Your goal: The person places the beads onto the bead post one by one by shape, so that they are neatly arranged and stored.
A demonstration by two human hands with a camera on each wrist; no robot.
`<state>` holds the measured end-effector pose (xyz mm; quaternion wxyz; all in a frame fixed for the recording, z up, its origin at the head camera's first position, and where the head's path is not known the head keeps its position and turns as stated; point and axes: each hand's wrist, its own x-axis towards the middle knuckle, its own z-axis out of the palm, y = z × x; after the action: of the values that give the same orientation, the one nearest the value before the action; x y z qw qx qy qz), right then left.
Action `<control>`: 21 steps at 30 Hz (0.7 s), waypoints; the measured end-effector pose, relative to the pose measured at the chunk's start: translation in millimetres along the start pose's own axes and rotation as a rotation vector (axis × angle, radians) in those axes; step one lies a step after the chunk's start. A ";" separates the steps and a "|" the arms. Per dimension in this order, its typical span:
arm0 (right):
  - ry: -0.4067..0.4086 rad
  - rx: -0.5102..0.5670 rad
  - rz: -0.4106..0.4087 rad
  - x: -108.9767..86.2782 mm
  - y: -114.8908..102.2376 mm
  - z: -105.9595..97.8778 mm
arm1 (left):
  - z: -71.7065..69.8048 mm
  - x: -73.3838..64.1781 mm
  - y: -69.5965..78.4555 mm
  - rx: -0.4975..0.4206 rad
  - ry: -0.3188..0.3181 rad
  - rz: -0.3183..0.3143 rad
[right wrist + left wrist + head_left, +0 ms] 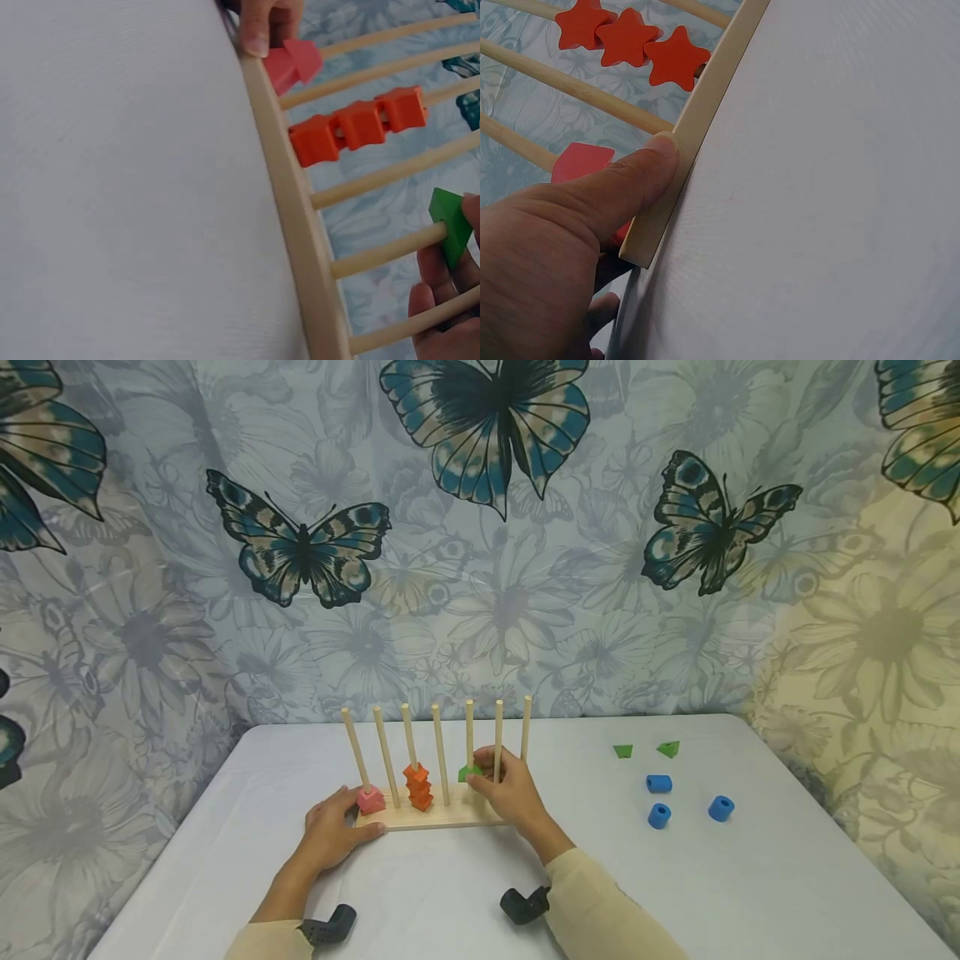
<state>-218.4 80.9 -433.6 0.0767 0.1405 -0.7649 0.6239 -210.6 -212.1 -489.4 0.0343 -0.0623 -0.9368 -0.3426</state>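
Note:
A wooden peg board (442, 816) with several upright pegs stands on the table. My left hand (330, 831) grips its left end, the thumb (641, 169) lying along the front edge. Beside that hand, pink pieces (371, 800) sit low on the leftmost peg. Three orange stars (360, 126) are stacked on another peg. My right hand (513, 789) reaches between the pegs and pinches a green triangle (450, 225), which is threaded partway down a peg right of the middle, above the base. Its fingertips are partly cut off in the right wrist view.
Two green triangles (623, 751) lie at the back right of the white table (450, 893). Three blue cylinders (659, 783) lie nearer, right of the board. A patterned butterfly cloth (510, 610) hangs behind the table.

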 end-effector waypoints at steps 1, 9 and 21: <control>0.003 -0.007 -0.003 1.2 7.4 0.8 | 0.2 0.0 -0.2 -0.001 0.000 -0.001; -0.003 -0.031 -0.024 -1.8 25.4 3.2 | 1.1 -0.1 -0.5 -0.016 0.002 -0.017; -0.025 -0.041 -0.008 -15.8 -1.3 2.3 | -0.5 0.3 -1.0 -0.008 0.003 -0.004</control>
<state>-202.8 80.3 -437.5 0.0723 0.1498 -0.7780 0.6059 -211.0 -213.2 -489.6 0.0350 -0.0602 -0.9355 -0.3463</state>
